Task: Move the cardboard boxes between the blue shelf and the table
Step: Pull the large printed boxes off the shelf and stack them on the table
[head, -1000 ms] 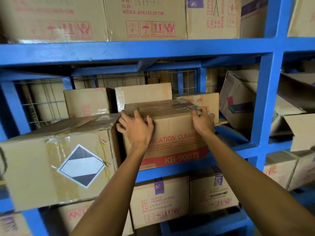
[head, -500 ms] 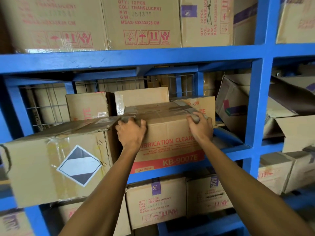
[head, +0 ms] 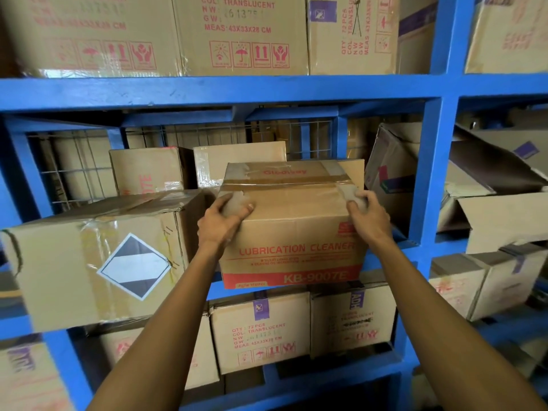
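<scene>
We hold the lubrication cleaner box (head: 292, 229) at the front edge of the blue shelf (head: 267, 87), our left hand (head: 221, 222) gripping its top left corner and our right hand (head: 369, 216) gripping its top right corner. A big box with a diamond sticker (head: 98, 259) sits just beside it on the left, a tipped open box (head: 394, 173) sits to the right, and two smaller boxes (head: 195, 166) stand behind it. We cannot see the bottom of our box, and the red words on the far boxes are too blurry to read.

I see matt brown cardboard on the cleaner box (head: 292, 232), w/ glossy clear tape wrinkled across its top. Blue shelf (head: 267, 87): painted metal, scuffed, dull. Wire mesh (head: 74, 161) behind looks bare metal.
</scene>
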